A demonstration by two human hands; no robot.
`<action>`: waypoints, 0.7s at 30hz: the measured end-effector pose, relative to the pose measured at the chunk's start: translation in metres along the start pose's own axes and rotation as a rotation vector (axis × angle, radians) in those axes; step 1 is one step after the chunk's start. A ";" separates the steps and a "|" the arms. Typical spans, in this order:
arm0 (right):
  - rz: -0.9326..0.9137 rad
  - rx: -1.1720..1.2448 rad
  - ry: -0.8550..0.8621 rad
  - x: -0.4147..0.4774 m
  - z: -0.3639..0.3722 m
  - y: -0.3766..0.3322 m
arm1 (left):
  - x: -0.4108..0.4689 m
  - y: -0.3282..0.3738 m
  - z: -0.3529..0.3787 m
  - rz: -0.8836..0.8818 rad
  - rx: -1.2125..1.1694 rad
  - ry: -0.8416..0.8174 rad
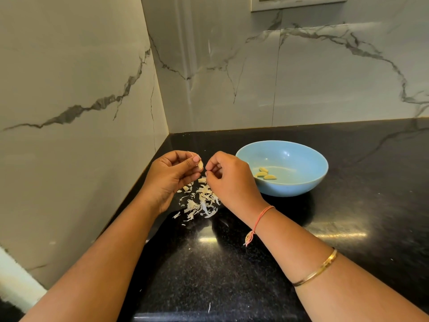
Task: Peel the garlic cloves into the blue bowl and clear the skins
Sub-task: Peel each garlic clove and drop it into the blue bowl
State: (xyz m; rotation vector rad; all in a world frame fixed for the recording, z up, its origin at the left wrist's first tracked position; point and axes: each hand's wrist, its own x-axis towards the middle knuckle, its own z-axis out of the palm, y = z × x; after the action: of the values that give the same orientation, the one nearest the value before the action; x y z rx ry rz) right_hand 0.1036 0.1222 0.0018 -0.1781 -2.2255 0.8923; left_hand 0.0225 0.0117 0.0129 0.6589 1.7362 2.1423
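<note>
My left hand (173, 174) pinches a pale garlic clove (200, 165) between thumb and fingertips, above the black counter. My right hand (228, 180) sits just to the right of the clove, its fingers curled with the tips close together; whether they hold a bit of skin I cannot tell. Below both hands lies a heap of white garlic skins (201, 202). The blue bowl (311, 180) stands to the right of my right hand and holds three peeled cloves (264, 174).
The black granite counter (232, 263) runs into a corner of marble-patterned walls (81, 101) at the left and back. A few stray skin flakes (209, 307) lie near the front edge. A switch plate (297, 3) hangs on the back wall.
</note>
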 end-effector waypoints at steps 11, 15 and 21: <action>-0.004 -0.039 0.007 -0.001 -0.001 -0.001 | -0.001 -0.002 0.003 0.043 0.011 -0.001; -0.014 -0.067 -0.011 0.001 -0.001 0.000 | -0.001 -0.002 0.003 0.046 0.016 0.011; -0.021 -0.108 -0.028 0.000 -0.003 -0.001 | 0.000 -0.004 0.003 0.045 0.037 0.015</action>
State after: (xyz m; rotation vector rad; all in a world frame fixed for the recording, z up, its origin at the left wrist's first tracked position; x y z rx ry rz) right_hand 0.1054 0.1230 0.0035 -0.1932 -2.2989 0.7680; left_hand 0.0237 0.0148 0.0099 0.6989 1.7894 2.1550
